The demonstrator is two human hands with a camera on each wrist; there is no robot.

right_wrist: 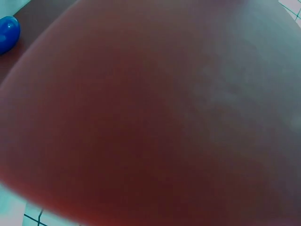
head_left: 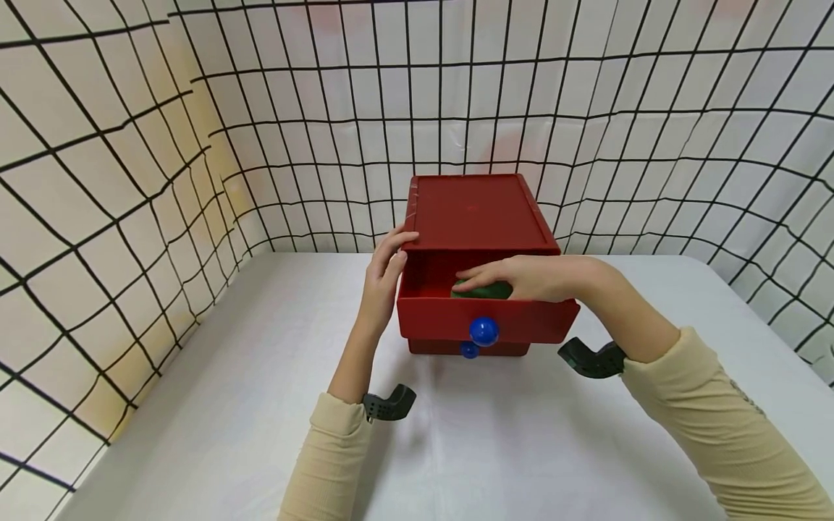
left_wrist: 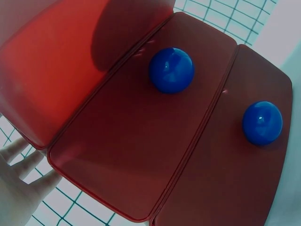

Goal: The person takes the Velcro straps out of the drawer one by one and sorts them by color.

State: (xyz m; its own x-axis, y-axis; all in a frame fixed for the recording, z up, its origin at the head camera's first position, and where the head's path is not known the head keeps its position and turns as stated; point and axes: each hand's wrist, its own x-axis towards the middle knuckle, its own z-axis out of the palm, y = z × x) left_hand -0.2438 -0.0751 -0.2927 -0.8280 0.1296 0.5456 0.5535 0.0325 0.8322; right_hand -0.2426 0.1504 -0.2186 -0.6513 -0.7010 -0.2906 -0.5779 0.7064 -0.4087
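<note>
A red drawer unit (head_left: 476, 213) stands on the white table, its top drawer (head_left: 436, 318) pulled out towards me. My right hand (head_left: 537, 278) reaches over the drawer's right side and holds a rounded dark green object (head_left: 485, 291) inside it; its lower part is hidden by the drawer front. My left hand (head_left: 381, 278) rests against the left side of the unit, fingertips at the top edge. In the left wrist view, that hand's fingers (left_wrist: 28, 165) lie extended along the side. The right wrist view is filled by a blurred red-brown surface (right_wrist: 141, 117).
A blue knob (head_left: 483, 331) sticks out from the open drawer. Below it, two lower drawers with blue knobs (left_wrist: 171, 70) are closed. A white wall with a black grid (head_left: 313, 145) stands behind and on both sides of the white table (head_left: 247, 405).
</note>
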